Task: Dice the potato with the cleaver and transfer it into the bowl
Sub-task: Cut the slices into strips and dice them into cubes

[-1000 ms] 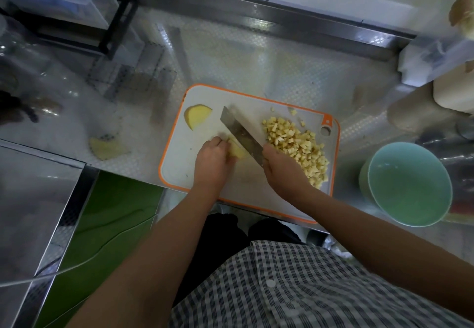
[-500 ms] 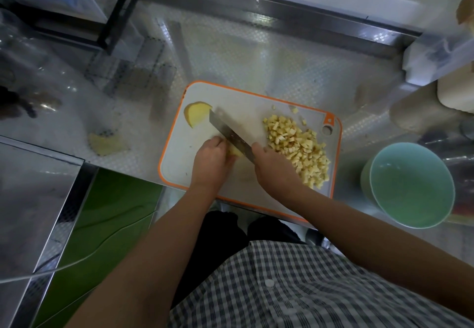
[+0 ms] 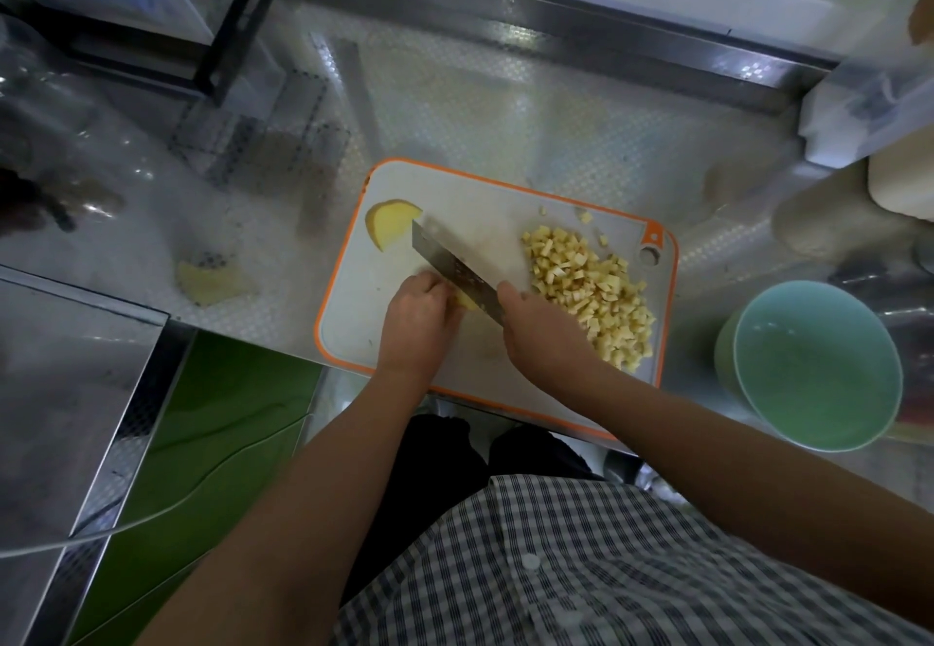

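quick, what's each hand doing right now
Left hand: curled on the potato piece, holding it.
Right hand: gripping the cleaver.

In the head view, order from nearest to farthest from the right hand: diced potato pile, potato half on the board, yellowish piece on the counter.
1. Diced potato pile, just right of the right hand.
2. Potato half, at the far left corner of the board.
3. Yellowish piece, on the counter, left of the board.

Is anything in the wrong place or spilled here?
Yes. What looks like a potato piece lies on the metal counter, left of the cutting board. A few dice sit apart from the pile.
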`<act>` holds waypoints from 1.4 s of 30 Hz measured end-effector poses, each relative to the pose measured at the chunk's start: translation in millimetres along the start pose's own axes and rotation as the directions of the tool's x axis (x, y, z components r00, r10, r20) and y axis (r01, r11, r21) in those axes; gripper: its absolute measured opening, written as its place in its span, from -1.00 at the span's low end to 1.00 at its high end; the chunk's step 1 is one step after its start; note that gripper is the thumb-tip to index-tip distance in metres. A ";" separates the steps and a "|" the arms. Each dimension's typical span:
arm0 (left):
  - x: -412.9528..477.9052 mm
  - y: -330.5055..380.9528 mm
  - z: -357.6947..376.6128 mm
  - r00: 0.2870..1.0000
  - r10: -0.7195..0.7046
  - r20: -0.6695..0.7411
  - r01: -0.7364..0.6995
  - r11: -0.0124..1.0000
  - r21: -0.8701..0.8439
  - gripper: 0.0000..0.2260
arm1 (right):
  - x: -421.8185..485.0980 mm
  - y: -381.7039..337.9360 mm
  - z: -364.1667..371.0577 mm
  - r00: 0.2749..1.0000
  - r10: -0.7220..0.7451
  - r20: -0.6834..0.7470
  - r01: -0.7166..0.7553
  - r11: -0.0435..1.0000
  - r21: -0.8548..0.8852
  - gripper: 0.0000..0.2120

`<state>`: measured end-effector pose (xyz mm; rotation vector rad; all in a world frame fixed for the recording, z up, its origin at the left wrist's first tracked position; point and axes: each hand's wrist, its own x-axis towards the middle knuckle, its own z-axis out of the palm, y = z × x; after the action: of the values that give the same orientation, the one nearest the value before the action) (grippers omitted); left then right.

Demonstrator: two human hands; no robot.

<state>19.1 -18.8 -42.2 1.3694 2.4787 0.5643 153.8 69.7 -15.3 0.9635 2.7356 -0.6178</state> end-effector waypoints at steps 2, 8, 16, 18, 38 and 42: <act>0.4 -0.6 0.5 1.000 -0.005 -0.001 0.005 1.000 0.002 -0.86 | 1.8 -1.1 3.6 1.000 -0.002 -0.031 0.003 1.000 0.031 -0.86; -1.2 -2.0 -3.2 0.999 -0.011 -0.031 0.011 1.000 -0.018 -0.92 | -10.8 3.6 -9.3 0.997 -0.062 -0.054 0.070 0.984 0.163 -0.91; -0.7 1.5 -0.8 0.997 -0.048 -0.054 0.044 0.996 -0.072 -0.94 | -1.4 -5.7 -6.5 0.999 -0.016 0.045 0.015 0.999 0.028 -0.80; 0.6 0.4 0.1 0.998 -0.034 -0.060 0.030 0.997 -0.067 -0.94 | 1.5 -8.7 0.0 1.000 0.011 0.023 -0.011 1.000 0.002 -0.78; 37.2 0.4 -11.1 0.901 0.333 0.278 -0.390 0.903 0.183 -0.75 | -15.3 30.9 -19.5 0.973 0.217 -0.083 -0.149 0.857 0.493 -0.95; 15.9 4.9 -5.8 0.968 0.083 0.239 -0.128 0.975 0.180 -0.68 | -17.0 25.6 -17.7 0.982 0.170 -0.077 -0.118 0.886 0.449 -0.90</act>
<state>12.2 -4.1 -35.3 1.5490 2.3321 0.1730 182.6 86.0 -2.7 1.3213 2.6333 -1.2300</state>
